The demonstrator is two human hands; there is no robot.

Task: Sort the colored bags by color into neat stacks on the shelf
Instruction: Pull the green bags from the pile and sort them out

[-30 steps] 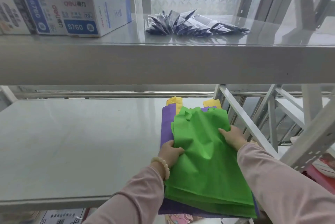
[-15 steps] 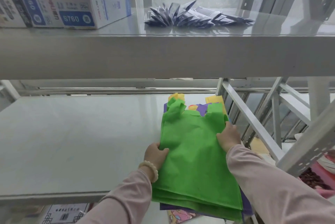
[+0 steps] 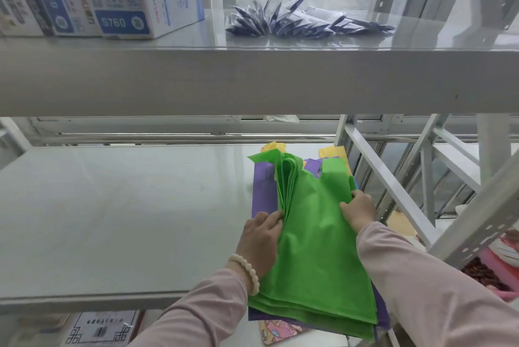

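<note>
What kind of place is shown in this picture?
Likely a storeroom or shop stockroom: metal shelving, boxed goods stored above, and a thick pile of green bags in bulk.

Shelf (image 3: 118, 214) lies bare leftward; slanted brace (image 3: 390, 183) blocks right.

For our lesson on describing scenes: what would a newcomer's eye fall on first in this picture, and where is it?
The bright green bags lie at the right end of the lower shelf, gripped at their edges by the left hand and the right hand. Purple bags and yellow bags peek out beneath and behind them. On the upper shelf stand white boxes at left and fanned dark packets mid-shelf.
</note>
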